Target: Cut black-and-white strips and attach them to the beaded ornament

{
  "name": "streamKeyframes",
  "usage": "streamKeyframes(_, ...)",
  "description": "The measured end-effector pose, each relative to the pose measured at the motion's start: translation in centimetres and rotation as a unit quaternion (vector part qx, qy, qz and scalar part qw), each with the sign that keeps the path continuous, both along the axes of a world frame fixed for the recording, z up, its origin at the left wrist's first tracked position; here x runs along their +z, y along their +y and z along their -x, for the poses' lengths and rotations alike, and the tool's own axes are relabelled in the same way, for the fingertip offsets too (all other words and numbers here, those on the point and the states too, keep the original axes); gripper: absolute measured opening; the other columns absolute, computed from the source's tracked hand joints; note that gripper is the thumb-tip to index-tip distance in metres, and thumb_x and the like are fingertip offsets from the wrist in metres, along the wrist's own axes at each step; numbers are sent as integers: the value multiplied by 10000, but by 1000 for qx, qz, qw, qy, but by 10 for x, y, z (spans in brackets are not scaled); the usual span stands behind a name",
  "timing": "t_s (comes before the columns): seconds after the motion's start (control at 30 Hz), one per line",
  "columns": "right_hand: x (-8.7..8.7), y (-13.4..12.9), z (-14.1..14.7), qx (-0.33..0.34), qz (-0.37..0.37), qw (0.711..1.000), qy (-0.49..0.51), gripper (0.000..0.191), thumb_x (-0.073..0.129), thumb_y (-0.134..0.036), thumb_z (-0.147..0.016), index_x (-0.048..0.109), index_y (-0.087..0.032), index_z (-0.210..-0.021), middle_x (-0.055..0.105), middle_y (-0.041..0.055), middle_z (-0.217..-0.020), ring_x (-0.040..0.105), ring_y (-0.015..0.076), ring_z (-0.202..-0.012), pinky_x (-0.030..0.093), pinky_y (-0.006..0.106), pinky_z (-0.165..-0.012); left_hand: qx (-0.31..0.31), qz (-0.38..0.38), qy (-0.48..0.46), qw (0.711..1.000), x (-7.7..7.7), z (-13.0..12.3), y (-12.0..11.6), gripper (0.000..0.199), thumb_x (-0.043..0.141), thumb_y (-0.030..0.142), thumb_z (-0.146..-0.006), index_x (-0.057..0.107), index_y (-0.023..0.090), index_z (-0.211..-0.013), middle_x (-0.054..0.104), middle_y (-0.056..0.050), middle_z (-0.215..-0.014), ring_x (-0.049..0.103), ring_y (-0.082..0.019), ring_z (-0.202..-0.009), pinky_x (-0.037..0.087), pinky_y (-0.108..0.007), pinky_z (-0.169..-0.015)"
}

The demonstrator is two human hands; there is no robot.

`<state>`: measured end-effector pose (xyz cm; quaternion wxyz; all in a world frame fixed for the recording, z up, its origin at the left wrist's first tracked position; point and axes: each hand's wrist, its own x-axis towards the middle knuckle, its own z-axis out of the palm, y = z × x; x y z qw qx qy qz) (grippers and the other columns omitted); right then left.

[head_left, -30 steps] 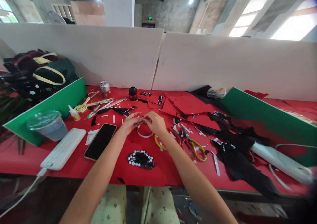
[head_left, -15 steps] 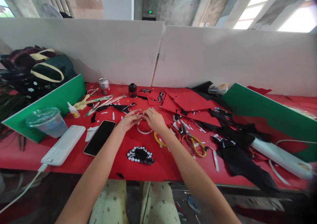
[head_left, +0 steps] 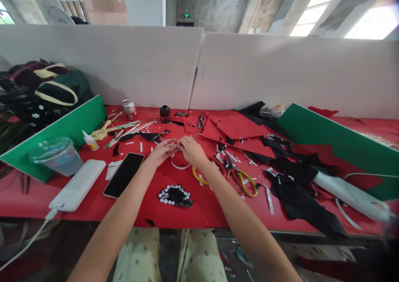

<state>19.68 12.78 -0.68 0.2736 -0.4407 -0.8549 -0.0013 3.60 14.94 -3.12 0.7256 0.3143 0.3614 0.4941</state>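
Note:
Fingertips of my left hand (head_left: 163, 153) and my right hand (head_left: 191, 150) meet over the red tabletop, both closed in a pinch. Whatever is between them is small and mostly covered by the fingers. Just beneath, a thin pale hoop (head_left: 180, 167) curves out; its upper part is hidden behind the hands, so I cannot tell whether they hold it. Closer to me lies a string of pearl-like beads (head_left: 170, 201) around bunched black fabric. Beside my right wrist are scissors (head_left: 231, 165) with red and yellow handles, partly covered by the forearm.
A phone (head_left: 124, 175), a white power bank (head_left: 77, 185) with cable, a lidded plastic cup (head_left: 59, 157) and a glue bottle (head_left: 90, 141) lie left. Red sheets (head_left: 240, 124), black fabric scraps (head_left: 305, 199) and a white handled object (head_left: 350, 197) lie right. Green boards (head_left: 336, 149) flank the workspace.
The view has shifted slightly, so everything sits a little further left. The hands keep the same pinch, with only slight finger movement.

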Motion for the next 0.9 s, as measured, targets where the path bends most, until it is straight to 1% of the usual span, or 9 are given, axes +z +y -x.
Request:
streamKeyframes(0.1,2,-1,0,-3,0,1000,6,133,404,-158,-919,535,-177,-919,588,81,-938,527,192,-874,404,280,-747,3,0,10,1000,1,-1,-1,281,673,-27,-704,603,101,-944,704,-52,-733,680,-131,-631,541,-183,-602)
streamKeyframes(0.17,4,-2,-1,-9,-2,1000,14,149,394,-157,-921,540,-178,-940,585,83,-954,529,192,-889,407,281,-751,11,-1,7,1000,2,-1,-1,263,667,-26,-709,598,104,-927,706,-55,-744,685,-136,-658,549,-202,-647)
streamKeyframes(0.27,6,-2,-3,-7,3,1000,13,212,366,-111,-914,553,-179,-989,589,83,-996,535,182,-917,412,272,-759,17,0,3,1000,5,0,-2,265,680,-19,-699,595,109,-915,707,-54,-764,687,-137,-689,551,-217,-692)
streamKeyframes(0.33,6,-2,-3,6,6,1000,10,224,381,-115,-913,557,-181,-1035,592,80,-1028,540,173,-937,418,263,-753,14,1,6,1000,6,0,-2,277,700,-8,-685,597,112,-913,701,-45,-749,681,-133,-667,544,-201,-648)
streamKeyframes(0.43,5,-2,-4,25,6,999,19,194,476,-208,-904,556,-197,-1080,597,67,-1048,548,169,-953,424,254,-741,7,-4,18,1000,8,1,-2,291,723,6,-668,603,112,-911,681,-22,-690,651,-111,-573,512,-172,-547)
streamKeyframes(0.5,3,-1,-4,26,6,999,28,185,521,-246,-889,569,-210,-1064,603,57,-1039,557,168,-948,423,250,-733,4,-10,25,1000,9,1,-2,299,726,6,-662,605,113,-913,674,-14,-677,636,-102,-545,498,-168,-523)
streamKeyframes(0.67,2,0,-5,3,11,999,34,148,550,-249,-875,605,-219,-1010,619,37,-1025,582,154,-888,403,230,-658,-1,-21,42,999,13,0,-5,294,714,-9,-659,611,109,-908,678,-27,-678,647,-118,-573,494,-176,-522)
streamKeyframes(0.77,1,2,-7,-11,16,999,30,133,561,-255,-871,630,-227,-981,639,21,-992,595,147,-863,393,224,-641,0,-20,53,998,14,-1,-6,288,708,-12,-662,616,109,-906,687,-41,-698,654,-122,-592,502,-182,-544)
streamKeyframes(0.9,-1,5,-9,-15,18,999,36,133,537,-254,-887,655,-233,-943,657,7,-948,601,131,-851,390,216,-655,-4,-18,68,998,15,-1,-8,294,706,1,-667,613,104,-926,700,-73,-738,679,-157,-662,518,-206,-597)
